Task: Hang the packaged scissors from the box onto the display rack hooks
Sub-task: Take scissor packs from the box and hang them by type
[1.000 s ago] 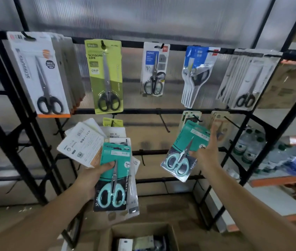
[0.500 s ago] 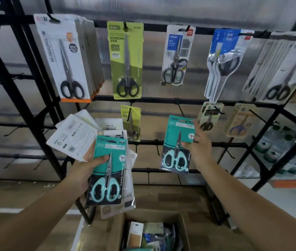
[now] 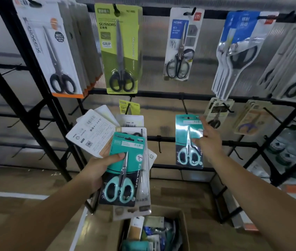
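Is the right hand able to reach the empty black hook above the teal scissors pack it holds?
Probably yes: the right hand has the teal scissors pack just below the empty black hook, nothing between.

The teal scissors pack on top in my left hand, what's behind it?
Behind the teal card pack of mint-handled scissors, the left hand grips a fanned stack of white-backed packs showing barcodes. Their fronts and the exact count are hidden.

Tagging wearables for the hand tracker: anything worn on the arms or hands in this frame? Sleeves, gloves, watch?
Nothing visible. Both forearms are bare up to the frame edge, no sleeve in view. The left hand and right hand show no gloves, rings, watch, bands or markings.
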The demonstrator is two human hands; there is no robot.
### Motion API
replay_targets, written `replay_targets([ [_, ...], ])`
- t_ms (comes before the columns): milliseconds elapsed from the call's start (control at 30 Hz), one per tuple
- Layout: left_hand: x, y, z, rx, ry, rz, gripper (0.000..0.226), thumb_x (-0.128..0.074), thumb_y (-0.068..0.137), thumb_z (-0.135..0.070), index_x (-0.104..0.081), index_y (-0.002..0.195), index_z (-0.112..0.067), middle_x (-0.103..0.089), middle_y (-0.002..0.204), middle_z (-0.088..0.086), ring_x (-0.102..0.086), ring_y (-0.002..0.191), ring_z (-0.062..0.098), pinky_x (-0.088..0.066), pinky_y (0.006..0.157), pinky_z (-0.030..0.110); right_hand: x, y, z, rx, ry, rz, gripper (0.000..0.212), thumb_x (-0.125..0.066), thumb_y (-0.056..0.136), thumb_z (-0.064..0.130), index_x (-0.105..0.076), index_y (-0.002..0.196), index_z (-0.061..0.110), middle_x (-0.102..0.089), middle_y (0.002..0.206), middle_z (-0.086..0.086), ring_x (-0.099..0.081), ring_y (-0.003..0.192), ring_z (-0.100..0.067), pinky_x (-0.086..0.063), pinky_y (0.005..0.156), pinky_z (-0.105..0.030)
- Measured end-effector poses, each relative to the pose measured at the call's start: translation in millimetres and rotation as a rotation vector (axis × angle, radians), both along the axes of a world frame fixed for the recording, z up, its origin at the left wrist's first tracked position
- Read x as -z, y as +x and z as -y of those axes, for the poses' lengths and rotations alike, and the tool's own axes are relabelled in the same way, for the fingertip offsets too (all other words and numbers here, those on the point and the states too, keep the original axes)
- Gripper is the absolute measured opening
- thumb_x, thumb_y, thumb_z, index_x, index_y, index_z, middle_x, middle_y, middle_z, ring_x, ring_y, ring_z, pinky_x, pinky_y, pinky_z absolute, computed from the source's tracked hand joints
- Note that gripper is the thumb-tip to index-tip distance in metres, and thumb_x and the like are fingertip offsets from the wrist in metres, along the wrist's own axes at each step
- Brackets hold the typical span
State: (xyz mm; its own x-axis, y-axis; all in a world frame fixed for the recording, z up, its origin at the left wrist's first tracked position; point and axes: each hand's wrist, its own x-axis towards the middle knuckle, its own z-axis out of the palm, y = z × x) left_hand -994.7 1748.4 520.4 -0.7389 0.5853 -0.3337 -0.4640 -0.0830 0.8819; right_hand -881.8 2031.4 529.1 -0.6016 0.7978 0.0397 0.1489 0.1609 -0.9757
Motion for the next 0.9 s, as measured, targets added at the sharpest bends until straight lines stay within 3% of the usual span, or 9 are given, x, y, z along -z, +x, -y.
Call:
replay_targets([
  [67, 0, 2, -11, -0.009, -0.021, -0.002, 0.028, -0.068, 0.072, -0.007, -0.066, 0.100, -0.010, -0.074, 0.093, 0.012, -0.072, 0.076, 0.026, -0.057, 0.054, 0.031, 5, 0, -9, -0.035, 0.065, 0.024, 0.077, -0.061, 0.076, -0.018, -0.041, 0.140, 0.022, -0.061, 0.120, -0.009, -0.060, 0.103, -0.020, -0.052, 0.085, -0.028],
  [200, 2, 6, -35, -0.061, -0.054, 0.011, 0.021, -0.065, 0.078, -0.004, -0.065, 0.097, -0.013, -0.075, 0.086, 0.007, -0.072, 0.072, 0.022, -0.056, 0.051, 0.029, 19, 4, -18, -0.078, 0.085, 0.026, 0.076, -0.062, 0.078, -0.014, -0.041, 0.139, 0.027, -0.060, 0.109, 0.004, -0.057, 0.088, 0.000, -0.045, 0.059, -0.002],
  [333, 2, 12, -58, -0.098, -0.021, 0.048, 0.025, -0.065, 0.076, -0.003, -0.064, 0.099, -0.012, -0.074, 0.089, 0.009, -0.072, 0.075, 0.024, -0.057, 0.054, 0.031, 30, 7, -27, -0.103, 0.053, 0.002, 0.077, -0.061, 0.080, -0.014, -0.038, 0.129, 0.041, -0.058, 0.101, 0.013, -0.060, 0.075, 0.014, -0.045, 0.054, -0.002],
  [500, 1, 20, -77, -0.159, 0.006, 0.037, 0.043, -0.069, 0.066, -0.007, -0.063, 0.108, -0.010, -0.072, 0.099, 0.011, -0.071, 0.084, 0.027, -0.057, 0.059, 0.033, 30, -15, -42, -0.137, 0.193, 0.091, 0.076, -0.062, 0.083, -0.007, -0.033, 0.142, 0.031, -0.054, 0.110, 0.011, -0.054, 0.094, -0.002, -0.045, 0.056, 0.000],
  [633, 2, 22, -87, -0.214, -0.012, 0.061, 0.054, -0.072, 0.063, -0.012, -0.060, 0.115, -0.008, -0.070, 0.106, 0.015, -0.071, 0.085, 0.029, -0.057, 0.059, 0.035, 19, -59, -69, -0.221, 0.398, 0.321, 0.077, -0.052, 0.090, 0.000, -0.012, 0.149, 0.029, -0.060, 0.123, -0.008, -0.052, 0.082, -0.007, -0.036, 0.045, 0.001],
  [700, 2, 23, -90, -0.240, -0.011, 0.111, 0.057, -0.075, 0.059, -0.014, -0.060, 0.114, -0.008, -0.072, 0.101, 0.013, -0.072, 0.081, 0.029, -0.056, 0.057, 0.035, 7, -75, -79, -0.343, 0.500, 0.517, 0.080, -0.048, 0.093, 0.008, 0.004, 0.149, 0.033, -0.056, 0.128, -0.012, -0.059, 0.089, -0.018, -0.049, 0.062, -0.015],
  [767, 1, 24, -93, -0.235, 0.000, 0.139, 0.060, -0.075, 0.060, -0.015, -0.060, 0.117, -0.008, -0.073, 0.099, 0.013, -0.072, 0.080, 0.029, -0.056, 0.058, 0.035, 1, -80, -83, -0.440, 0.537, 0.644, 0.083, -0.048, 0.092, 0.011, 0.010, 0.148, 0.029, -0.038, 0.144, -0.016, -0.053, 0.114, -0.030, -0.047, 0.088, -0.034],
  [833, 1, 26, -95, -0.221, 0.012, 0.127, 0.060, -0.074, 0.062, -0.015, -0.059, 0.119, -0.008, -0.072, 0.101, 0.013, -0.071, 0.082, 0.030, -0.057, 0.060, 0.035, -1, -71, -77, -0.415, 0.515, 0.679, 0.074, -0.049, 0.091, 0.011, -0.007, 0.150, 0.021, -0.027, 0.149, -0.017, -0.043, 0.125, -0.032, -0.040, 0.099, -0.037],
  [900, 0, 27, -97, -0.223, 0.036, 0.107, 0.053, -0.074, 0.061, -0.014, -0.062, 0.112, -0.009, -0.073, 0.098, 0.012, -0.072, 0.081, 0.029, -0.057, 0.059, 0.034, 2, -49, -61, -0.356, 0.455, 0.481, 0.034, -0.052, 0.089, 0.008, -0.050, 0.123, 0.012, -0.051, 0.127, -0.015, -0.054, 0.104, -0.022, -0.041, 0.082, -0.026],
])
